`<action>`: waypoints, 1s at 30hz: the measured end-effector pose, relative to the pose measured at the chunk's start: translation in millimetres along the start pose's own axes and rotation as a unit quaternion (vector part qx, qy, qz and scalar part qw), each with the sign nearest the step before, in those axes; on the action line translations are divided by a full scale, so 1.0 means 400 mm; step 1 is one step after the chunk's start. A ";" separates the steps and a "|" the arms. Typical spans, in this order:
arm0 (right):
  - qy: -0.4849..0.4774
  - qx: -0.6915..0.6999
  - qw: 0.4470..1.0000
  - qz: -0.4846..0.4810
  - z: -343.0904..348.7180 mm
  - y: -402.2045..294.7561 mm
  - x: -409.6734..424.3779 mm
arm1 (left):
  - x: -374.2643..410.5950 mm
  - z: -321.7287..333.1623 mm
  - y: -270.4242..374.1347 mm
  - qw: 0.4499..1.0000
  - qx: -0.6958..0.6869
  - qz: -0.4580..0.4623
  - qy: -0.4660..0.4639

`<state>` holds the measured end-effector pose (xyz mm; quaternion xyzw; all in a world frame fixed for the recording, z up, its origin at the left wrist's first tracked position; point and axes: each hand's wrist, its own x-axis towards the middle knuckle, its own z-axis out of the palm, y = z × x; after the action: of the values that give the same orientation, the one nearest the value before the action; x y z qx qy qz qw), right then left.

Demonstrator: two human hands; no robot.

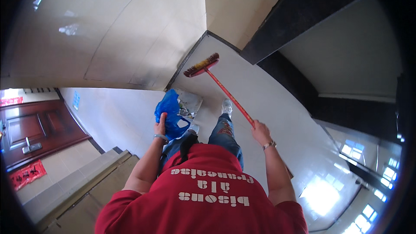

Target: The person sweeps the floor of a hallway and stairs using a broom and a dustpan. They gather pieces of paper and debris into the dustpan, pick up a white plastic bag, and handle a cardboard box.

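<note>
In the head view, my right hand [262, 133] is closed around the red handle of a broom [231, 97]. The broom head, with dark red and yellow bristles, is raised at the handle's far end, its bristles facing away from me. A crumpled blue plastic bag [172, 112] is gripped in my left hand [161, 124]. Just beyond the bag, partly hidden by it, lies a metal dustpan or tray [195, 98] with mixed litter in it. My feet are close by, one shoe right of the litter, the other mostly hidden near the bag.
Pale smooth floor [256, 97] spreads ahead and to the right. A light wall [146, 39] with dark skirting rises on the left, and dark panels [292, 81] stand at the right. Lower left are a step edge [107, 175] and a reddish-brown door [29, 130].
</note>
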<state>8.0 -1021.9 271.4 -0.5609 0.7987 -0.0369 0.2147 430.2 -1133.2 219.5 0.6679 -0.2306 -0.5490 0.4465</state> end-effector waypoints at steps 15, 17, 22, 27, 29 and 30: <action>0.076 -0.190 0.979 0.020 -0.662 0.120 -0.120 | -0.480 -0.123 0.016 0.995 -0.094 -0.001 -0.023; 0.070 -0.190 0.978 0.046 -0.712 0.090 -0.048 | -0.469 -0.103 0.053 0.993 -0.116 0.003 -0.026; 0.050 -0.091 0.994 -0.015 -0.594 0.049 -0.019 | -0.385 -0.176 0.053 0.994 -0.104 -0.024 0.010; -0.007 0.010 0.999 -0.044 -0.364 -0.057 -0.227 | -0.321 -0.300 0.015 0.995 -0.083 -0.045 0.013; 0.038 0.037 0.996 -0.070 -0.251 -0.110 -0.285 | -0.239 -0.345 0.023 0.996 -0.068 -0.054 -0.015; 0.026 0.030 0.998 -0.047 -0.197 -0.171 -0.311 | -0.206 -0.381 0.025 0.997 -0.058 -0.050 -0.009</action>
<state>72.9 -947.9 400.8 -0.5902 0.7753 -0.0854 0.2081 551.0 -1020.1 271.2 0.6467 -0.1688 -0.5888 0.4545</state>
